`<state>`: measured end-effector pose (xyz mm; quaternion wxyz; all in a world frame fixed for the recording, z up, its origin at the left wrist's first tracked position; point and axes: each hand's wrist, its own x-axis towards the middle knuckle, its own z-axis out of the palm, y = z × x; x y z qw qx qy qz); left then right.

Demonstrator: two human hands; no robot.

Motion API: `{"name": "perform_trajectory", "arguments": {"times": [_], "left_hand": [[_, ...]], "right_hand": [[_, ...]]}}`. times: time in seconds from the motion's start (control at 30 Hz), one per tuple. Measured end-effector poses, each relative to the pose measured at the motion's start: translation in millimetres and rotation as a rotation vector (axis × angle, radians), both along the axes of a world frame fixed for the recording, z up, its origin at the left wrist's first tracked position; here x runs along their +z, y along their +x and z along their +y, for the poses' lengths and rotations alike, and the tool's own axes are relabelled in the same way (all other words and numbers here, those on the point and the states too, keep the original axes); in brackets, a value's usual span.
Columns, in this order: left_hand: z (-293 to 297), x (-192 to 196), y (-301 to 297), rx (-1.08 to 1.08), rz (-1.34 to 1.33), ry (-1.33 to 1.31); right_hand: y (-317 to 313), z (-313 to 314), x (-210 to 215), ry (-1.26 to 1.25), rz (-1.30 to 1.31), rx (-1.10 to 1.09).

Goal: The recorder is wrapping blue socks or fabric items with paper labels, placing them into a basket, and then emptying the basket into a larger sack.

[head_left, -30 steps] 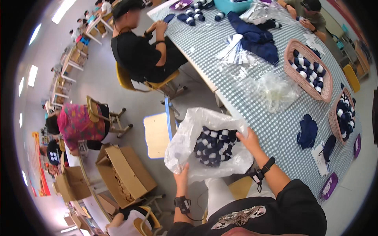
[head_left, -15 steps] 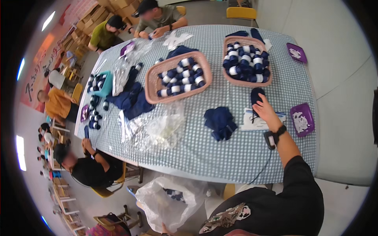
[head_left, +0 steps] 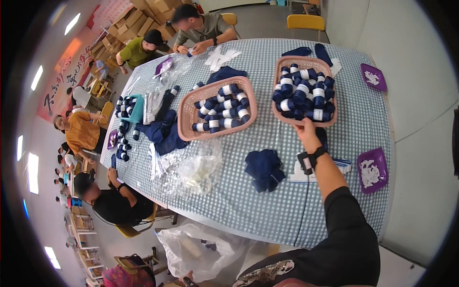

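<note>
Now, right hand [head_left: 309, 136] at pink basket [head_left: 283, 116], (before, navy cloth [head_left: 322, 138])

- R basket [head_left: 282, 116], rolls [head_left: 301, 91] in it: toward tabletop's [head_left: 229, 205] far R corner
- R hand [head_left: 308, 134]: at R basket's near rim
- L basket [head_left: 185, 122], rolls in it: L of R basket, nr tabletop ctr
- Cloth pile [head_left: 264, 170]: btwn baskets & near edge
- Plastic wrap [head_left: 198, 165]: L of cloth pile, in front of L basket
- Bin [head_left: 137, 109] w/ rolls: L edge; loose rolls [head_left: 123, 143] just in front
- Far tray [head_left: 381, 79]: R edge, nr far corner
- Near tray [head_left: 380, 157]: R edge, in front of far tray
- Bag [head_left: 179, 248]: off near edge
</note>
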<state>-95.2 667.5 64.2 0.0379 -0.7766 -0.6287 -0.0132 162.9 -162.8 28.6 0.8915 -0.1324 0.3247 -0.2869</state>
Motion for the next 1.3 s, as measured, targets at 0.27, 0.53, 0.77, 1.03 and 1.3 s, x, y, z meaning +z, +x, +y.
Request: {"name": "perform_trajectory", "arguments": {"times": [0.27, 0.53, 0.77, 1.03, 1.3], "left_hand": [[129.1, -60.7, -45.5, 0.340, 0.057, 0.324], [85.6, -60.9, -28.8, -0.019, 0.133, -0.156], [59.9, -7.2, -14.5, -0.143, -0.040, -0.550], [22.3, 39.2, -10.1, -0.043, -0.484, -1.035], [42.9, -21.2, -42.4, -0.025, -0.837, -1.387]], "right_hand": [[-120.4, 19.2, 109.3, -0.306, 0.303, 0.277], [-210.2, 48.2, 232.1, -0.246, 0.448, 0.335], [-226.5, 100.6, 265.7, -0.340, 0.481, 0.573], [-234.1, 176.8, 270.9, -0.275, 0.454, 0.966], [-234.7, 280.6, 225.4, -0.201, 0.404, 1.364]]}}
